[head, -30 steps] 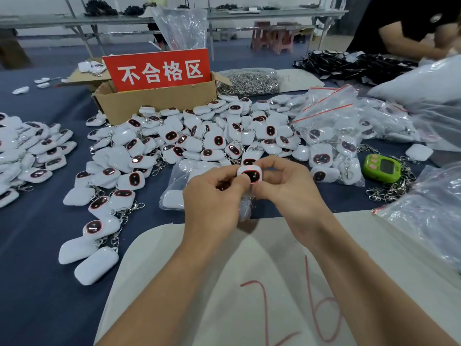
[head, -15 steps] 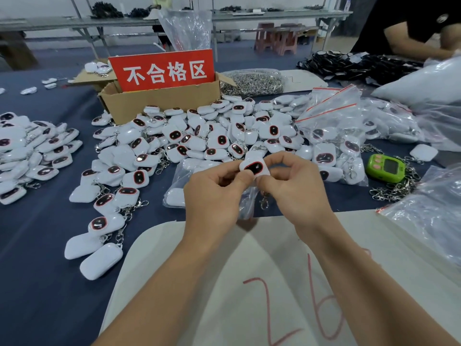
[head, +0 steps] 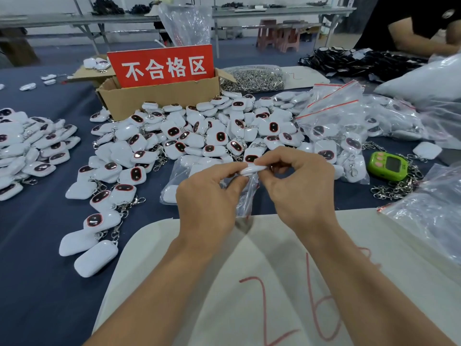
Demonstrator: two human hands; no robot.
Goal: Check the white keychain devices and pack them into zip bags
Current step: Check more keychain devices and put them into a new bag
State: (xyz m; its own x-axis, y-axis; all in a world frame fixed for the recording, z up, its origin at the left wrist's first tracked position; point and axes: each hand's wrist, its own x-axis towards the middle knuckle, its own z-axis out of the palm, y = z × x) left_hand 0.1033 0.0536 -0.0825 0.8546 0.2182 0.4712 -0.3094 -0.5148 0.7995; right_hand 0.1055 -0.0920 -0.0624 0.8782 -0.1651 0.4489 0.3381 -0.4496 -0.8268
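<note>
Pinching one white keychain device (head: pixel 249 169) edge-on above the blue table (head: pixel 32 258), left hand (head: pixel 209 196) thumb and forefinger curled on its left end, right hand (head: pixel 300 193) fingertips gripping its right end, clear zip bag (head: pixel 245 198) hanging just under it between the hands, pile of devices (head: pixel 199 136) behind, cardboard box (head: pixel 159 97) beyond.

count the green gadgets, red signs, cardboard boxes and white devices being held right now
green gadget: 1
red sign: 1
cardboard box: 1
held device: 1
total: 4
</note>
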